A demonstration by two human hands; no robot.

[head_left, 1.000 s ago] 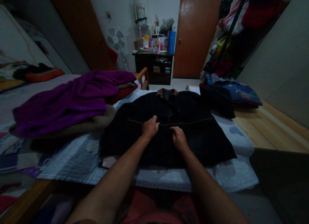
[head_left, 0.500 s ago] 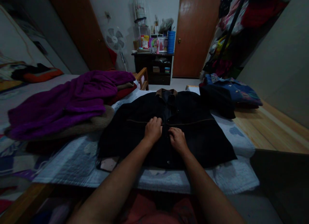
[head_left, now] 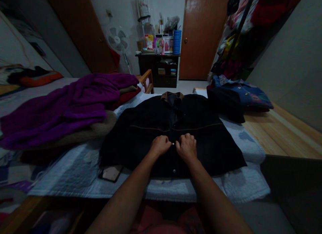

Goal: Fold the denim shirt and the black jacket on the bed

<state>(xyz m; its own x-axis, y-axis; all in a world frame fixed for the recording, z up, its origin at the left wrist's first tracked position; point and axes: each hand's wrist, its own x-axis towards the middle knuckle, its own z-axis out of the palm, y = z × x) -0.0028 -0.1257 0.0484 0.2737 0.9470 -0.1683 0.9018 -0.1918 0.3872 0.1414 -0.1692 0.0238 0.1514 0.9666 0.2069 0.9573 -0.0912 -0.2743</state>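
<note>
I have the black jacket laid out flat, front side up, on the pale blue cover, collar at the far end and hem toward me, just short of the cover's near edge. Its collar is brown and the neck gapes open below it. I make out a thin tan line across the chest and pale round buttons down the middle, where the front edges meet.

You have a black cloth jacket with a brown pointed collar and silvery round snaps (a thin tan line crosses it), a pale-blue quilted cover patched darker blue, and a plush purple garment.
</note>
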